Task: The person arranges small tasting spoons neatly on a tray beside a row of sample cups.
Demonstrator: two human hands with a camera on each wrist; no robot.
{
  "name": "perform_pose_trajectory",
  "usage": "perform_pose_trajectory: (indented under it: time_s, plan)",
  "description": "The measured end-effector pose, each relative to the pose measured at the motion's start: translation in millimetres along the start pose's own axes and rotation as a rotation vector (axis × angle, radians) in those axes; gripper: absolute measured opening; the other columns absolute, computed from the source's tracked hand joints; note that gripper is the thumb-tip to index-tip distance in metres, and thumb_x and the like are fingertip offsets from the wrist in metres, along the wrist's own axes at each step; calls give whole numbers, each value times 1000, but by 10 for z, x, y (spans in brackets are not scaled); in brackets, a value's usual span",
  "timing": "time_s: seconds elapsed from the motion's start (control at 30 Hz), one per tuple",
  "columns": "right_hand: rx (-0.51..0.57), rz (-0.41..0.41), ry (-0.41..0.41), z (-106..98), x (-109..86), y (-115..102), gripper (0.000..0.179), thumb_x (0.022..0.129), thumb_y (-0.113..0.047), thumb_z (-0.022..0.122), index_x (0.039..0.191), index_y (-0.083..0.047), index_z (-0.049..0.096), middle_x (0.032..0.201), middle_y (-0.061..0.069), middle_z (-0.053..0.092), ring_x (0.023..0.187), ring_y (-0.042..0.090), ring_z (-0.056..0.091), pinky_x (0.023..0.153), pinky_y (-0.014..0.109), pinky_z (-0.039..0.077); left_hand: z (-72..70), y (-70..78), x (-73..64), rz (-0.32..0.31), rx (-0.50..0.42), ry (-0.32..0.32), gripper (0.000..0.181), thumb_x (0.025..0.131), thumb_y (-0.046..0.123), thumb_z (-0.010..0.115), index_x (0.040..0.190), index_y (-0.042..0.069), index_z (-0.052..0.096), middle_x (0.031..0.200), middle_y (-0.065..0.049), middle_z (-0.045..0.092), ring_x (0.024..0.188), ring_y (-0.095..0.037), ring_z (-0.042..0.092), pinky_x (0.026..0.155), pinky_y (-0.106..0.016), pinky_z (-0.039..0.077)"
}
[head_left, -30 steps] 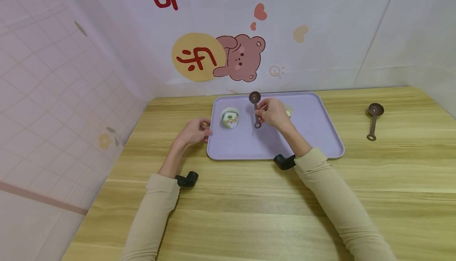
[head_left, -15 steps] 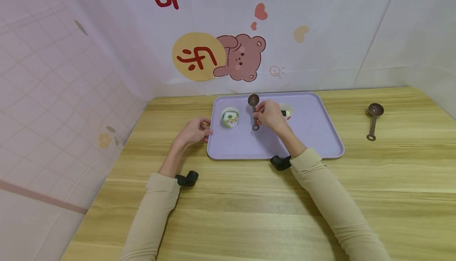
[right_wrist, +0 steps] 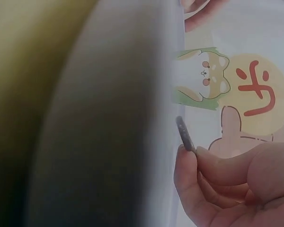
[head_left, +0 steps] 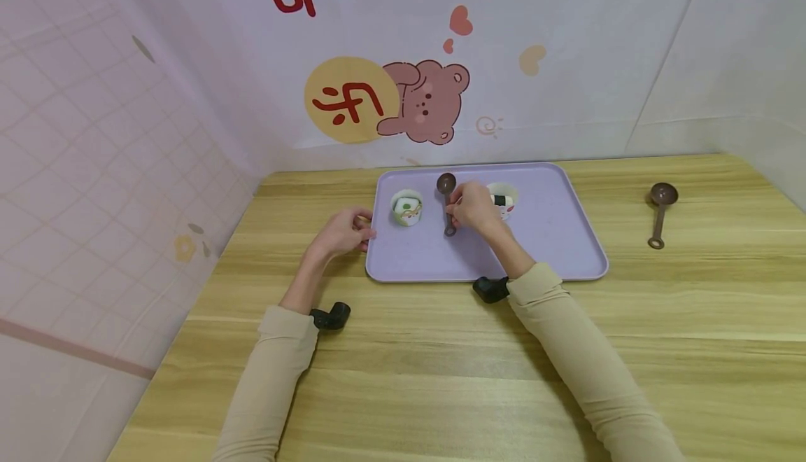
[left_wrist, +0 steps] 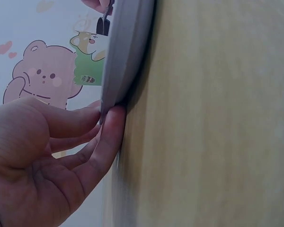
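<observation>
Over the middle of the lilac tray [head_left: 541, 245], my right hand [head_left: 476, 208] pinches a brown measuring spoon [head_left: 447, 183] by its handle, bowl end toward the wall. In the right wrist view the spoon's handle end [right_wrist: 183, 133] shows between thumb and fingers; whether the spoon touches the tray, I cannot tell. My left hand [head_left: 343, 232] holds the tray's left rim; in the left wrist view the thumb lies on the rim and the fingers against its outer side. Left of the spoon stands a small printed cup [head_left: 410, 219] with a white and green piece in it.
Partly behind my right hand, a second cup [head_left: 507, 210] stands on the tray, holding a white piece with a black band. Another brown measuring spoon [head_left: 663, 199] lies on the wooden table [head_left: 403, 378] to the right. A printed wall covering [head_left: 567, 98] rises behind the tray.
My right hand has moved slightly left and nearer to me with the measuring spoon, lowering it toward the tray. More of the right cup shows. My left hand has stayed on the rim.
</observation>
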State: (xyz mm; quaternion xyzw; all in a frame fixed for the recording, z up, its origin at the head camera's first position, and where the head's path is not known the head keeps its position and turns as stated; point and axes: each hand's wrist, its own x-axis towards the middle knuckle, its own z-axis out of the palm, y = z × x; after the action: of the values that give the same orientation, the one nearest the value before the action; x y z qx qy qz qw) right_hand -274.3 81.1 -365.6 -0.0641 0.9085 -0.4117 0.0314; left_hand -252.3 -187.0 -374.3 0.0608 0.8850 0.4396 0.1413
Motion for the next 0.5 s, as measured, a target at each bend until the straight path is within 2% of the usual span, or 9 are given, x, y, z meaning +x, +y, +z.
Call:
perform_pose_trajectory:
  time_s: [0.37, 0.5]
  plan:
    - [-49, 28, -27, 34, -1, 8, 9, 94, -1, 66, 99, 7, 64, 77, 15, 72, 61, 19, 70, 56, 19, 48, 3, -5, -11, 7, -3, -3, 39, 100, 2, 60, 137, -8, 50, 105, -21, 61, 72, -20, 65, 67, -28, 61]
    - [-52, 30, -26, 48, 2, 10, 8, 94, -1, 67, 97, 6, 65, 74, 13, 72, 60, 18, 69, 56, 18, 48, 4, -3, -10, 1, -21, -9, 40, 100, 1, 60, 137, -8, 50, 104, -20, 60, 71, -19, 64, 68, -28, 61]
